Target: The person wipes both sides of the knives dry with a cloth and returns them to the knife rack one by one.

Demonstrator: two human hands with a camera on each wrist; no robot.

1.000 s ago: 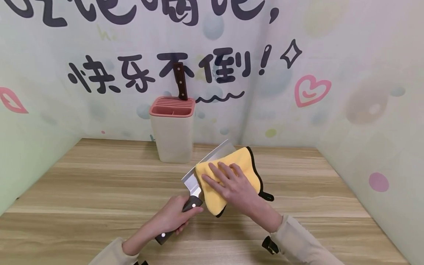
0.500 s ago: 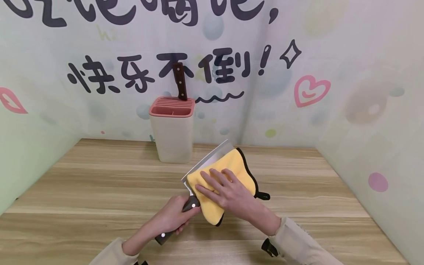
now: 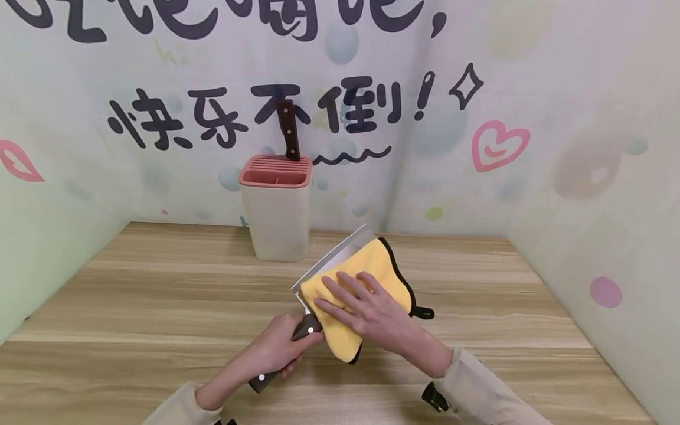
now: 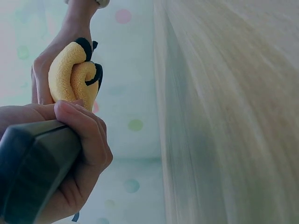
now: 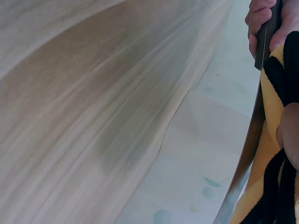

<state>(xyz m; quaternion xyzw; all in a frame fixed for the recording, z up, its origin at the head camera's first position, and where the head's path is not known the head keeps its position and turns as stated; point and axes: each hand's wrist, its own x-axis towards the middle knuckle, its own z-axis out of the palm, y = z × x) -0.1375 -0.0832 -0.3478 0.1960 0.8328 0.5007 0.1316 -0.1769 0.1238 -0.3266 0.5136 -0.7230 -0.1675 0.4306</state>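
Observation:
My left hand [image 3: 278, 342] grips the black riveted handle [image 3: 257, 382] of a cleaver, whose broad blade [image 3: 345, 251] points away to the upper right. Over most of the blade lies a yellow cloth [image 3: 385, 260] with black edging and a black loop. My right hand [image 3: 372, 313] holds the cloth against the blade, fingers spread on top and the thumb out of sight from above. In the right wrist view, the cloth [image 5: 271, 107] wraps under the blade [image 5: 247, 144], and a digit presses it at the right edge. The left wrist view shows the cloth [image 4: 65, 70] folded over.
Behind the hands stands a white knife block [image 3: 278, 227] with a pink slotted top, a brown-handled knife [image 3: 289, 130] upright in it. Wood-grain table [image 3: 133, 313] extends around, with printed walls at the back and sides.
My right hand has drawn the cloth down and left along the blade toward the handle, then stayed almost still over the last half second. The left hand and cleaver have barely moved.

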